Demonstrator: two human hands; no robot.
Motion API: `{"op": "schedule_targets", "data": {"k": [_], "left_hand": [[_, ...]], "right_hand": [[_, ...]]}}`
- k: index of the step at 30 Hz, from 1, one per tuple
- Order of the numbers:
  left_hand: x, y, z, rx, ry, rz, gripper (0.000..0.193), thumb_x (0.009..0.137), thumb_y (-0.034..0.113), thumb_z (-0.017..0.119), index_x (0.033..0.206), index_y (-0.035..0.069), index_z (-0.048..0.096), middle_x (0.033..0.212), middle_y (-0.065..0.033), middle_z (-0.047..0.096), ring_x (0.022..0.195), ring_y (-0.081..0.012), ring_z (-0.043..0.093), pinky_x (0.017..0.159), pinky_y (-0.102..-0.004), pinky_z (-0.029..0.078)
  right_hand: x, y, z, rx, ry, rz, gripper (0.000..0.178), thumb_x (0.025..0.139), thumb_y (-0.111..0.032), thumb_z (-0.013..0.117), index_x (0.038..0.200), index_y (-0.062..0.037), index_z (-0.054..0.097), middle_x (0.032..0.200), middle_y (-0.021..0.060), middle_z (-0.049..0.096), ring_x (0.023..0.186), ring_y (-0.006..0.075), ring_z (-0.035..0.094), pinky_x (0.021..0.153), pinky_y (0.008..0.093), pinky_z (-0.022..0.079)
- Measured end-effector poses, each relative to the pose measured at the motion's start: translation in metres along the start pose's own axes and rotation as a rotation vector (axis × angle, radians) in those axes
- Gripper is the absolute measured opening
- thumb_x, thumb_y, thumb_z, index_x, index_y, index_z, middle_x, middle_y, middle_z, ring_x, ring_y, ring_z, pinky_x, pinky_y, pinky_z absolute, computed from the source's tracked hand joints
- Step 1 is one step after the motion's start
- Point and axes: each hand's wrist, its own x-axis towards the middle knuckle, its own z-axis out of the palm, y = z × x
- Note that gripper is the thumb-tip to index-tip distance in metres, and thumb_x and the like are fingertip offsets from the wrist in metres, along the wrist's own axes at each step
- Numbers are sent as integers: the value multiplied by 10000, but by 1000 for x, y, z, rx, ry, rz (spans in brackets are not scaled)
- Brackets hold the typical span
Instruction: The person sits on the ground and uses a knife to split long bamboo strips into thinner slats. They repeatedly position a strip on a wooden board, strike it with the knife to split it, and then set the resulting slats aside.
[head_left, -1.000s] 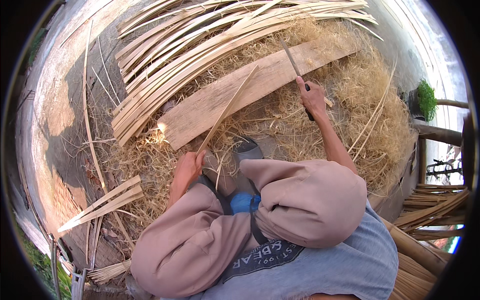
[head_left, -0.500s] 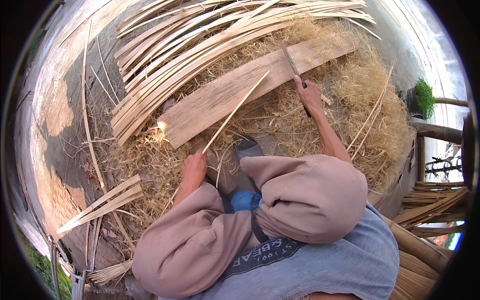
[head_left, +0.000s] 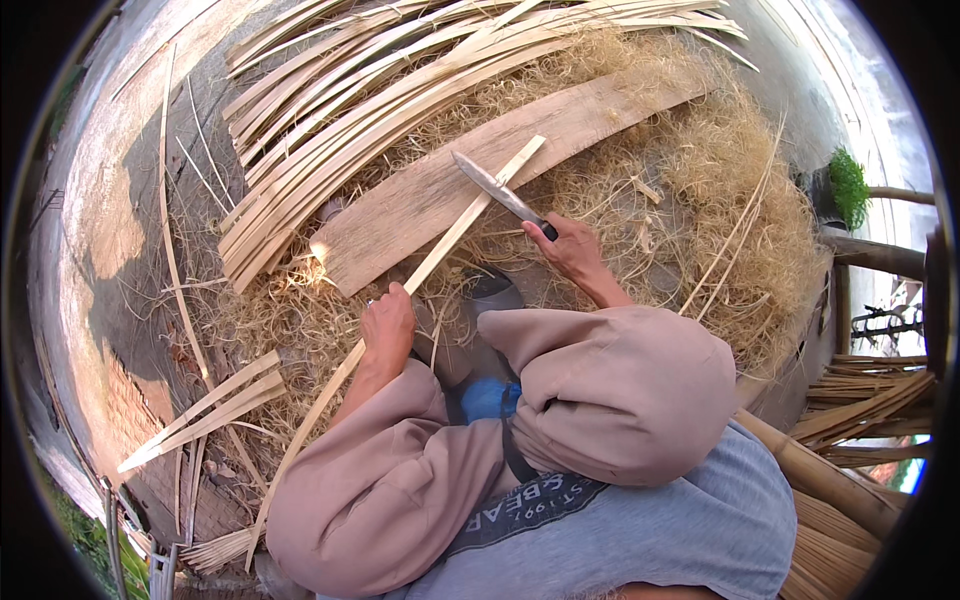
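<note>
My left hand (head_left: 387,325) is closed around a long pale strip, which looks like split bamboo (head_left: 448,243). The strip runs from beside my left thigh up across a wide wooden plank (head_left: 400,215), its far end resting over the plank. In my right hand (head_left: 573,250) is a knife (head_left: 492,184) with a black handle, the fingers wrapped round it. Its blade points up and left and crosses over the strip near the far end. Whether the edge touches the strip, I cannot tell.
Many long flat strips (head_left: 330,140) lie in a pile beyond the plank. Curly shavings (head_left: 735,210) cover the ground around it. A few loose strips (head_left: 215,410) lie at the left. More bundled strips (head_left: 865,405) and a bamboo pole (head_left: 830,475) are at the right.
My right hand has brought the knife left and nearer, from above the plank's right part onto the strip. The strip in my left hand has turned to show its broad face.
</note>
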Motion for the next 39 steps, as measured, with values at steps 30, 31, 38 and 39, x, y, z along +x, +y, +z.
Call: {"op": "schedule_targets", "data": {"k": [30,31,38,39], "left_hand": [[-6,-8,6,16,-57,3,63,904,7,535,932,-41,564,845,-305,710,828,-474,723,716,-554,575],[-10,-8,9,9,-62,-15,65,910,11,531,934,-39,564,843,-301,712,831,-468,726,719,-552,577],[-4,0,4,25,-44,37,80,935,33,518,939,-30,568,837,-286,718,802,-453,733,690,-536,586],[2,6,0,27,-40,44,84,937,37,518,941,-30,568,838,-285,719,795,-454,733,684,-535,587]], "right_hand": [[72,79,-31,59,245,289,689,980,-627,594,703,4,597,570,169,559,536,312,557,545,443,455],[55,60,-19,61,149,221,683,975,-627,602,704,0,597,572,168,561,540,315,565,547,446,459],[12,32,5,3,29,14,617,965,-622,621,751,-43,614,612,155,597,562,328,610,569,469,489],[23,30,-3,-21,38,77,608,968,-621,617,759,-50,616,620,152,605,567,329,618,572,472,494]]}}
